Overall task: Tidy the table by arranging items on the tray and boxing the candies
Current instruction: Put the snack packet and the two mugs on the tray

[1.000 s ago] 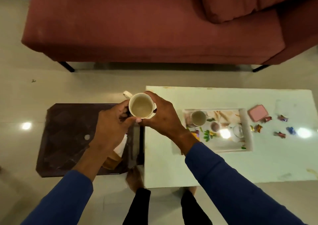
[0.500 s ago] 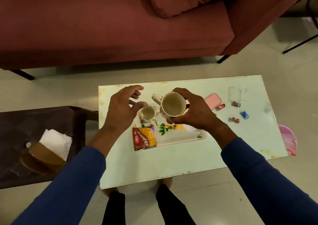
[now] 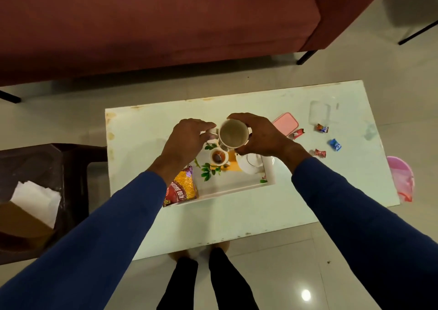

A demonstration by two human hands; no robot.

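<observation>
My right hand [image 3: 265,136] grips a cream mug [image 3: 233,133] by its rim, just above the far end of the white floral tray [image 3: 225,192]. My left hand [image 3: 187,139] is curled beside the mug, fingertips at its handle, over a second cup that is almost hidden. A small cup of dark tea [image 3: 219,157], a white pot [image 3: 251,165] and a red-yellow snack packet [image 3: 183,188] are on the tray. Right of the tray lie a pink box [image 3: 284,123], a clear lid [image 3: 320,111] and several wrapped candies [image 3: 335,143].
The pale table [image 3: 237,215] stands in front of a red sofa [image 3: 142,25]. A dark stool [image 3: 71,158] with white tissue [image 3: 35,198] is at the left. A pink object [image 3: 400,179] hangs past the table's right edge. My legs are at the near edge.
My view swung from the stool to the table. My right hand carried the mug over the tray and lowered it. My left hand let go of the mug and now reaches back beside it.
</observation>
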